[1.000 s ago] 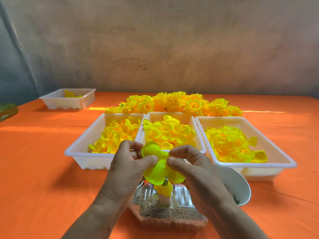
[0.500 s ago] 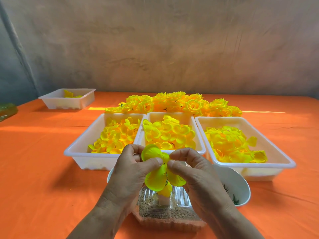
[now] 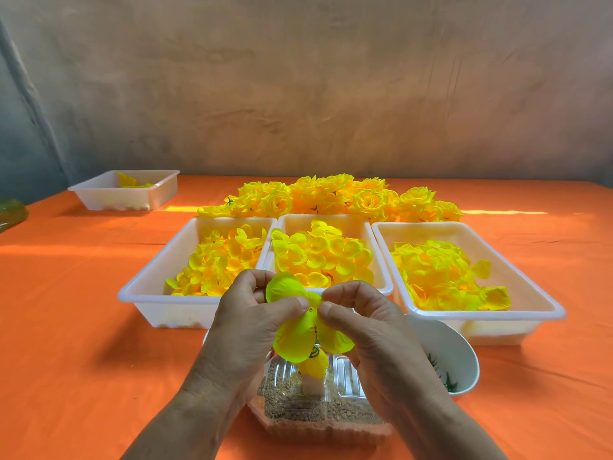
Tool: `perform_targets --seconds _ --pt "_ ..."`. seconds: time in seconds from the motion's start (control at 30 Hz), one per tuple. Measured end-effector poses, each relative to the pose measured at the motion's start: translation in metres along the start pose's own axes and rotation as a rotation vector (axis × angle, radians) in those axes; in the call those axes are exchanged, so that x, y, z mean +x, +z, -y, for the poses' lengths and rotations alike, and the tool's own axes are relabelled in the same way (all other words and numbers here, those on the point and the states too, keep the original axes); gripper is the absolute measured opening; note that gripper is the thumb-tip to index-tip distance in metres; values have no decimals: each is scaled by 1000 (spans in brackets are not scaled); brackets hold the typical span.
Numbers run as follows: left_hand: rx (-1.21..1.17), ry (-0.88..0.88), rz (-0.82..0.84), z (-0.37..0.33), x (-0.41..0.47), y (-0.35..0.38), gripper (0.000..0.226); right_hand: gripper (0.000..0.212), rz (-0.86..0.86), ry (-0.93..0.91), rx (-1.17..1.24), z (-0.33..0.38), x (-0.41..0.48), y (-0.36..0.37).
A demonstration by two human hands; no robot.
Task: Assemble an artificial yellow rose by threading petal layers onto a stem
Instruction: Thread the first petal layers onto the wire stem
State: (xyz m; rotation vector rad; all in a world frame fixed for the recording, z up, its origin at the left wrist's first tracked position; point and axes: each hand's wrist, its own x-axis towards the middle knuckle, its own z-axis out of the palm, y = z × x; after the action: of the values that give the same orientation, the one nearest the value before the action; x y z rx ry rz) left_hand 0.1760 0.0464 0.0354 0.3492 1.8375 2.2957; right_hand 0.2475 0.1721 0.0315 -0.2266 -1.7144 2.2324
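A yellow petal layer (image 3: 294, 336) with several rounded lobes is pinched at its centre between both thumbs and forefingers. My left hand (image 3: 247, 322) grips its left side, my right hand (image 3: 368, 323) its right side. It hangs just above a small yellow bud (image 3: 314, 366) that stands upright on a white post in a clear sand-filled holder (image 3: 298, 403). The stem itself is hidden under the petals. Three white trays hold loose petal layers: left tray (image 3: 156, 293), middle tray (image 3: 381, 283), right tray (image 3: 537, 303).
A heap of finished yellow roses (image 3: 331, 197) lies behind the trays. A white bowl (image 3: 464, 356) with green pieces sits at the right of my right hand. A smaller white tray (image 3: 99, 197) stands far left on the orange tablecloth (image 3: 66, 327).
Both hands have lifted the petal layer slightly and spread it, so the small hole at its centre now shows between the thumbs. The bud below is more exposed.
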Motion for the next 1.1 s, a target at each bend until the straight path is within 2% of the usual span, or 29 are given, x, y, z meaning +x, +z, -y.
perform_targets --seconds 0.5,0.87,1.0,1.1 --pt "14 -50 25 12 -1 -1 49 15 -15 37 -44 -8 -1 -4" --pt "209 -81 40 31 1 -6 47 20 -68 86 -104 -22 -1 -7" --pt "164 -129 62 33 3 -9 45 22 -57 78 -92 -25 1 -6" --pt "86 -201 85 38 5 -12 33 24 -56 68 -81 -29 2 -5"
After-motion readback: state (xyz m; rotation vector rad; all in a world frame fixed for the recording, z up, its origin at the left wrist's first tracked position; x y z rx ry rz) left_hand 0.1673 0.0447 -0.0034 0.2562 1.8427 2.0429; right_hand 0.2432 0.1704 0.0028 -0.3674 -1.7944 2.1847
